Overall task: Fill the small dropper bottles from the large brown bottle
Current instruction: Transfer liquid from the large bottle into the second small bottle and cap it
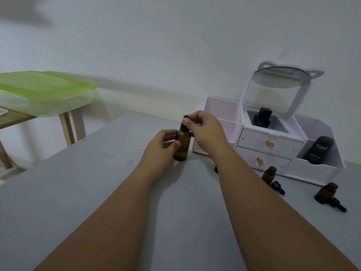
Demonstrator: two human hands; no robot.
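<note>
Head-worn camera, looking forward-down, near table (82, 192)

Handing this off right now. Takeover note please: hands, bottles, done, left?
Left hand grips the large brown bottle, which stands upright on the table. Right hand pinches its black dropper cap at the neck.
Near small bottle and far-right small bottle stand uncapped, with near dropper and far-right dropper lying beside them.
Done: both small bottles opened; fill levels unreadable.
Left: likely draw from the large bottle, fill both, recap.
</note>
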